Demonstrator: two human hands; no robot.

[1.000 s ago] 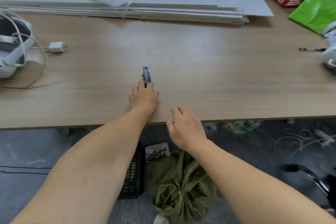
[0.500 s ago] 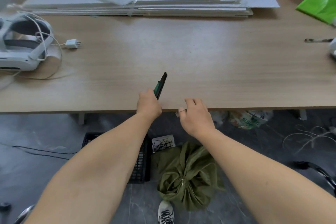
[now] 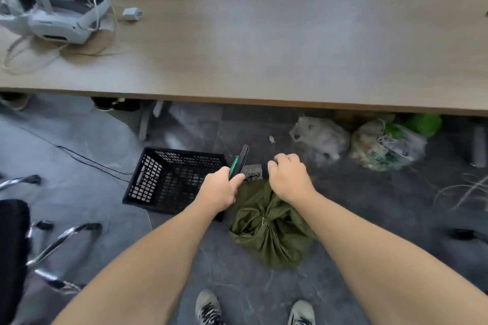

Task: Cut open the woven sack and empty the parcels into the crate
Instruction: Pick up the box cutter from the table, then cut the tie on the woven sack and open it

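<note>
On my feed, two pale sneakers (image 3: 208,307) stand nearest. Just ahead of them the tied olive-green woven sack (image 3: 269,232) sits on the grey floor. The left hand (image 3: 220,192) grips a black-and-green utility knife (image 3: 239,163) pointing up and away. The right hand (image 3: 289,179) hovers curled over the sack's top; I cannot tell whether it holds fabric. A black plastic lattice crate (image 3: 158,179) sits just left of the sack, and beyond it is the wooden table (image 3: 264,47).

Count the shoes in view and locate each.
2. The left shoe at the bottom edge, centre; the right shoe just right of it. Both partly cropped; no others visible.
</note>
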